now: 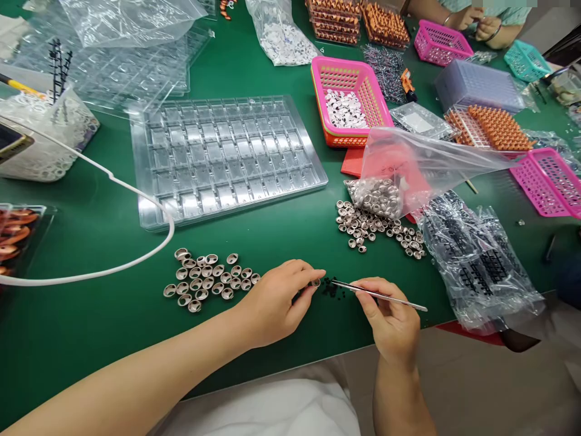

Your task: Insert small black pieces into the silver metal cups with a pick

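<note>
Between thumb and forefinger, my left hand (pixel 279 303) pinches a small silvery ring-shaped part (pixel 316 282). My right hand (pixel 391 318) grips metal tweezers (pixel 385 295), their tips pointing left over a little pile of tiny black pieces (pixel 333 289) on the green table. Whether the tips hold a piece is too small to tell. Left of my left hand lies a loose group of silvery ring-shaped parts (pixel 207 283), each with an opening. More of these parts (pixel 363 224) are scattered beyond my right hand, beside a clear bag (pixel 376 197) filled with them.
A clear compartment tray (pixel 227 157) lies ahead, with a white cable (pixel 136 192) curving at its left. Pink baskets (pixel 354 91) of white pieces and a bag of black parts (pixel 481 266) are on the right. Another person's hands (pixel 481 24) are at the far right.
</note>
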{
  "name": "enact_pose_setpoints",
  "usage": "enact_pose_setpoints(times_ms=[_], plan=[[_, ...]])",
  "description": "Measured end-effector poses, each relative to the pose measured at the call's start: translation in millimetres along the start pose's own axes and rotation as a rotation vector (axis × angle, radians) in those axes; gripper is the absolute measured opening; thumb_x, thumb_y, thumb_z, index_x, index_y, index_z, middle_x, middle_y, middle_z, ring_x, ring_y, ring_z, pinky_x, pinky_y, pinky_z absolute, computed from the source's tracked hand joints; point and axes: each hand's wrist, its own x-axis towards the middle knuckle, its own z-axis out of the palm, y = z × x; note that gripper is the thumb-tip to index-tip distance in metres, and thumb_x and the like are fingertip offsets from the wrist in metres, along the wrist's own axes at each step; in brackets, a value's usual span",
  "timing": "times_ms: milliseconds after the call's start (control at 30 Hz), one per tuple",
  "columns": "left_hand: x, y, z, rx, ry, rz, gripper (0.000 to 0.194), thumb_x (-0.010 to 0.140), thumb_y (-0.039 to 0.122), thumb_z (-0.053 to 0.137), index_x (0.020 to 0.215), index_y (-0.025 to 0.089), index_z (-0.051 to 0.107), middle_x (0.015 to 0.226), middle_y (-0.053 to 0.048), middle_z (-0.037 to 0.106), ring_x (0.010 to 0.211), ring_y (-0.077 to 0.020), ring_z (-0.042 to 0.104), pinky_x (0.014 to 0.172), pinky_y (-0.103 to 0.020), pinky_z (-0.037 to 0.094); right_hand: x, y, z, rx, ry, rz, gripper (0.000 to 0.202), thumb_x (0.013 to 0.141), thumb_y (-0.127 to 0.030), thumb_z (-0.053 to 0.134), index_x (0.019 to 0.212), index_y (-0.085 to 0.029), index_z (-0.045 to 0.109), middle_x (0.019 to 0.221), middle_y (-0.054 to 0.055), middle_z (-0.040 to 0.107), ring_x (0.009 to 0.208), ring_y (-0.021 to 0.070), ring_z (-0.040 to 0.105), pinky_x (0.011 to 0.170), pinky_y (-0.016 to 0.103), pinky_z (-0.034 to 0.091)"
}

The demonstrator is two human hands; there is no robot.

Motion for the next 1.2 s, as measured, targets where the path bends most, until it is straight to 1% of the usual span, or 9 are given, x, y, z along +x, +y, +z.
enact_pose_setpoints(times_ms=[200,400,567,767,933,1000,1133,1200], plan=[[1.4,-2.5,-1.5,0.023,-0.024,0.014,0.032,0.097,0.01,0.048,0.123,0.013,0.068,0.101,-0.012,0.074,0.088,-0.021,0.069,0.073,-0.031,0.059,0.6,-1.4,1.3,-0.005,-0.054,-0.039,0.018,0.09,-0.012,0.069,0.101,-0.025,0.072,0.095,0.003,0.075,0.088,0.0187,0.072,0.073,0.031,0.061],[1.0,-4.0,0.6,-0.011,0.001,0.025,0.031,0.096,0.008,0.051,0.121,0.011,0.069,0.098,-0.012,0.074,0.087,-0.0205,0.068,0.071,-0.03,0.059,1.0,-1.8,0.5,0.039,-0.083,-0.099,0.027,0.088,-0.004,0.067,0.105,-0.025,0.07,0.094,0.003,0.075,0.089,0.02,0.071,0.075,0.034,0.059],[2.4,-3.8,0.5,-0.021,0.005,0.009,0.03,0.096,0.009,0.051,0.119,0.01,0.07,0.098,-0.012,0.074,0.087,-0.0206,0.069,0.071,-0.03,0.058,1.1,-1.3,0.8,0.024,-0.096,-0.103,0.029,0.088,-0.002,0.066,0.105,-0.026,0.07,0.095,0.004,0.074,0.089,0.0199,0.07,0.074,0.034,0.059],[2.4,-4.1,-0.4,-0.023,-0.001,0.002,0.031,0.096,0.008,0.05,0.119,0.012,0.07,0.098,-0.011,0.074,0.086,-0.0199,0.068,0.07,-0.029,0.057,0.8,-1.7,0.4,0.013,-0.134,-0.106,0.032,0.087,-0.001,0.066,0.106,-0.025,0.07,0.096,0.004,0.075,0.09,0.0199,0.071,0.074,0.034,0.059],[3.0,-3.8,0.4,-0.026,-0.007,-0.005,0.031,0.095,0.008,0.05,0.119,0.011,0.07,0.098,-0.012,0.075,0.087,-0.0201,0.069,0.072,-0.03,0.057,0.7,-3.1,0.6,0.024,-0.18,-0.154,0.035,0.086,0.001,0.067,0.109,-0.025,0.069,0.096,0.004,0.075,0.088,0.0199,0.071,0.074,0.035,0.059],[3.2,-3.8,0.3,-0.023,-0.004,-0.005,0.031,0.095,0.008,0.051,0.119,0.011,0.07,0.098,-0.012,0.075,0.087,-0.0201,0.069,0.072,-0.03,0.057,0.4,-3.0,0.7,0.035,-0.175,-0.155,0.035,0.086,0.002,0.067,0.109,-0.024,0.069,0.096,0.004,0.075,0.088,0.02,0.071,0.074,0.035,0.059],[3.2,-4.1,0.0,-0.027,0.007,0.008,0.03,0.095,0.008,0.051,0.118,0.011,0.07,0.097,-0.011,0.074,0.086,-0.0197,0.068,0.071,-0.03,0.057,-0.6,-1.8,1.2,0.036,-0.103,-0.113,0.032,0.086,0.0,0.066,0.107,-0.024,0.071,0.096,0.004,0.075,0.09,0.0207,0.071,0.074,0.035,0.059],[3.2,-4.0,0.2,-0.027,0.008,0.009,0.03,0.095,0.007,0.051,0.118,0.011,0.07,0.097,-0.011,0.074,0.086,-0.0194,0.068,0.071,-0.029,0.057,-0.5,-1.3,1.4,0.028,-0.099,-0.113,0.032,0.086,-0.001,0.066,0.107,-0.025,0.071,0.097,0.004,0.075,0.09,0.0211,0.071,0.075,0.036,0.059]])
